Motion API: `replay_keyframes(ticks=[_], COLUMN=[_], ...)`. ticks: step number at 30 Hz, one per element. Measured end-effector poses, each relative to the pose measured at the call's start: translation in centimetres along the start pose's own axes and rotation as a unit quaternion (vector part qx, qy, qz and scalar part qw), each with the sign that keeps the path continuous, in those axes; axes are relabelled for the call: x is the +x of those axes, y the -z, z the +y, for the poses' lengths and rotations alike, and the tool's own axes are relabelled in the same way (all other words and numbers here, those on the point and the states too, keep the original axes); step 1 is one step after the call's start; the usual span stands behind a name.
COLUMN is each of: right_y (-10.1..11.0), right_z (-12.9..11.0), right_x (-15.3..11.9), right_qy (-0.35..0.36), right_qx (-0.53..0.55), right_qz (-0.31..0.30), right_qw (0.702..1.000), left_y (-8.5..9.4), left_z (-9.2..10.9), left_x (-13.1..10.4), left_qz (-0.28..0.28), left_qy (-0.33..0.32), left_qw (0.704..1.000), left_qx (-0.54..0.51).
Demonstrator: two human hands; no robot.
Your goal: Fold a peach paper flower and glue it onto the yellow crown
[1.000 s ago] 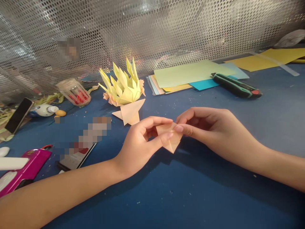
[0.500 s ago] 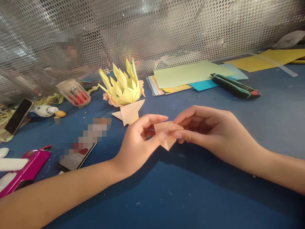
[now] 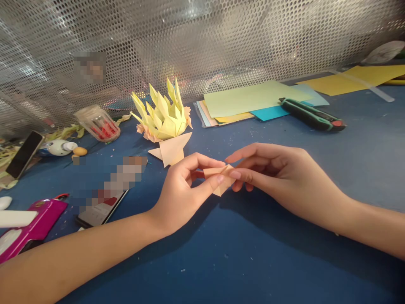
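Between my two hands, just above the table, is a small peach piece of folded paper (image 3: 218, 185). My left hand (image 3: 186, 190) pinches its left side between thumb and fingers. At its right side, my right hand (image 3: 275, 173) grips the paper with the thumb in front and the fingers behind. The fingers cover part of the folds. Beyond my left hand lies another peach folded paper piece (image 3: 172, 150). Behind that stands a paper lotus flower (image 3: 167, 120) with pale yellow pointed petals and peach ones low down.
Pale green paper (image 3: 243, 99) lies on other coloured sheets at the back, a green-black utility knife (image 3: 311, 115) resting against them. At left are a phone (image 3: 98, 211), a tilted jar (image 3: 98, 122) and a magenta object (image 3: 47, 215). A perforated metal panel (image 3: 221, 46) borders the blue table (image 3: 228, 261).
My right thumb has moved left over the folded paper, and its right corner has been turned in. The paper now looks narrower. My left hand has barely shifted.
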State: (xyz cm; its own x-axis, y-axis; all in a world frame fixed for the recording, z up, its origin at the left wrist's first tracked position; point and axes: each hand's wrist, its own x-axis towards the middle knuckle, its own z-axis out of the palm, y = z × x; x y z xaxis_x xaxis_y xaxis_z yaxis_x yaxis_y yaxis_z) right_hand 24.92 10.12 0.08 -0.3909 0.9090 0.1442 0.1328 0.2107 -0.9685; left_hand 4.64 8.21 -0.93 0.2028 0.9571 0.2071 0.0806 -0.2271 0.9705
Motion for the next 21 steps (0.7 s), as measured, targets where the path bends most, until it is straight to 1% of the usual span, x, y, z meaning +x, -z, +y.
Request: replay_keyframes(ticks=[7, 11, 15, 18, 21], right_y=[-0.03, 0.14, 0.25, 0.25, 0.24], right_z=[-0.01, 0.25, 0.27, 0.26, 0.37], right_x=[-0.1, -0.09, -0.05, -0.1, -0.19], right_qy=[0.005, 0.044, 0.097, 0.12, 0.122], right_qx=[-0.021, -0.074, -0.136, -0.143, -0.142], right_qz=[-0.008, -0.004, 0.023, 0.035, 0.049], right_qw=[1.0, 0.996, 0.986, 0.982, 0.981], left_y=[-0.07, -0.09, -0.08, -0.02, 0.09], left_z=[-0.03, -0.09, -0.16, -0.27, -0.39], left_x=[-0.02, -0.07, -0.11, -0.15, -0.14], left_qz=[-0.015, -0.012, -0.017, -0.018, -0.013], left_qy=[0.018, 0.005, 0.008, 0.015, 0.02], left_qw=[0.999, 0.999, 0.999, 0.999, 0.998], left_qx=[-0.027, -0.034, -0.033, -0.043, -0.051])
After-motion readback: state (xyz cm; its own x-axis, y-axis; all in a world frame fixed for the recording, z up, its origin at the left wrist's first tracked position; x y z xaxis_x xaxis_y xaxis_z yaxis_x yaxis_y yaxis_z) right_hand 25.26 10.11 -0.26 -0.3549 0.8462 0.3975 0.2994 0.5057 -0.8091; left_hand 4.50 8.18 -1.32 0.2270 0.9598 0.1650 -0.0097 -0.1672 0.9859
